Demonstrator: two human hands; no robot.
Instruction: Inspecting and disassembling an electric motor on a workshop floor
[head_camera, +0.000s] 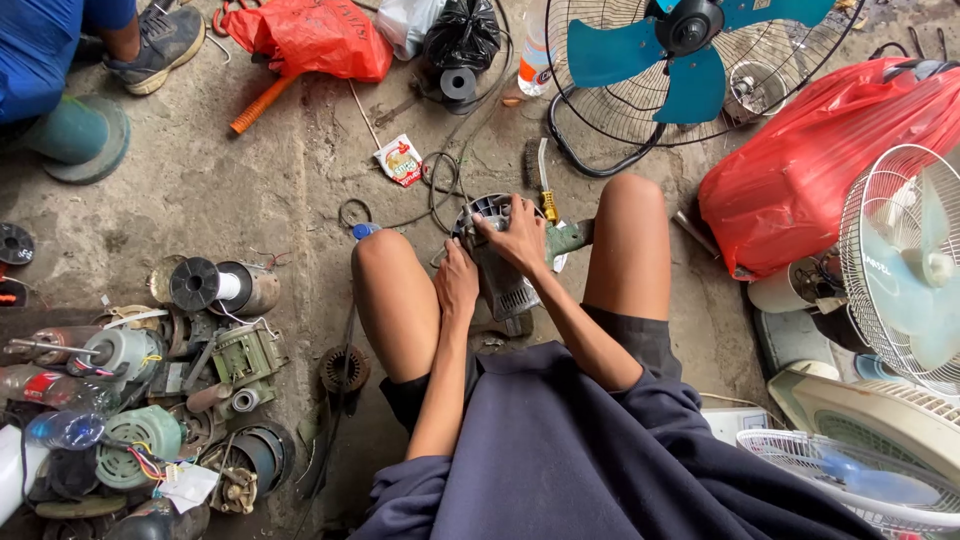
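I sit low with my knees apart, and a grey fan motor (497, 262) with a finned round housing rests on the concrete floor between them. My right hand (519, 238) lies on top of the motor and grips its upper part. My left hand (457, 283) presses against the motor's left side, fingers curled on it. A yellow-handled tool (546, 190) lies on the floor just behind the motor, close to my right hand. A black cable (440, 190) loops on the floor behind the motor.
A heap of old motors and wire spools (200, 370) fills the left floor. A fan with blue blades (680, 60) stands ahead, red plastic bags (800, 170) lie ahead and right, white fans (900, 260) crowd the right. Another person's shoe (158, 45) is at top left.
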